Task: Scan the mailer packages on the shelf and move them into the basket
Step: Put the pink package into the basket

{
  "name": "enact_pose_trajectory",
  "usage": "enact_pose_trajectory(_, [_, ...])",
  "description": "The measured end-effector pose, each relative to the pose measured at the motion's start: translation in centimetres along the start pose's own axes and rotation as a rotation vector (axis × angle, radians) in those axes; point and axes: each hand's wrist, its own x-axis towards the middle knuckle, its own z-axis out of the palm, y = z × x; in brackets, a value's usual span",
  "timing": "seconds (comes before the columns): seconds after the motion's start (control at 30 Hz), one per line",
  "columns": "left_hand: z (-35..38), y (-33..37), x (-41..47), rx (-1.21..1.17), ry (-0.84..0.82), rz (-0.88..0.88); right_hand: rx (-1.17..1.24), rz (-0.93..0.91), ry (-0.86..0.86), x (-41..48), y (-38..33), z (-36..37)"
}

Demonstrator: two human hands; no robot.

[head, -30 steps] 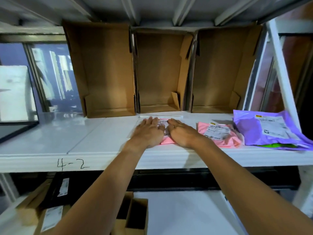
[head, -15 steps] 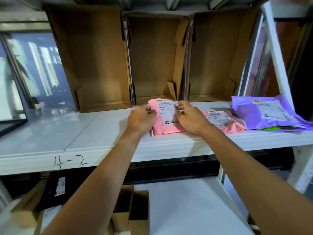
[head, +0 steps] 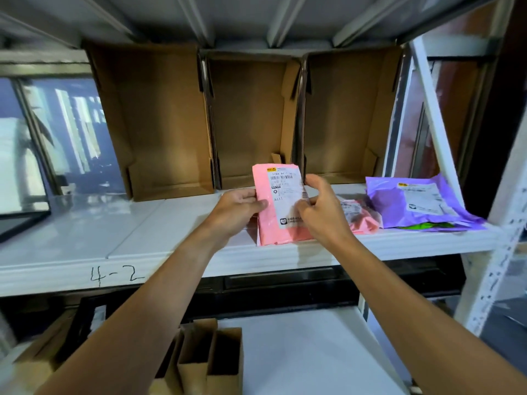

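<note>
You're holding the pink mailer (head: 269, 226) up on end between both hands, label side facing you, over the near edge of the white shelf (head: 142, 232), roughly mid-shelf. Your left hand (head: 239, 208) grips its left edge, with the thumb on the front and the other fingers curled round the back. Your right hand (head: 322, 212) pinches the right edge, thumb and curled fingertips on the white label. Can't tell if the bottom edge touches the shelf or hangs just off it. To the right a second pink mailer (head: 362, 222) lies flat, partly behind your right hand. Just right of that, a purple mailer (head: 393, 206) lies label up on something green (head: 427, 225). Three open cardboard boxes (head: 159, 124) stand along the far side, and "4-2" (head: 115, 276) is scrawled on the shelf's front edge, left
</note>
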Motion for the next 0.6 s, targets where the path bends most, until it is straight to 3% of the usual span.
enact_pose_trajectory(0.17, [2.6,1.5,-2.1,-0.021,0.022,-0.006,0.163,0.064,0.023,-1.4,-0.1,-3.2])
enact_pose_trajectory(0.33, [6.1,2.6,-4.7,-0.006,-0.022,-0.011,0.226,0.094,-0.065,-3.9,0.0,-8.2])
enact_pose_trajectory(0.6, [12.3,2.1,-8.6,-0.048,-0.034,0.017,0.185,0.099,-0.13,-8.3,2.0,-14.9])
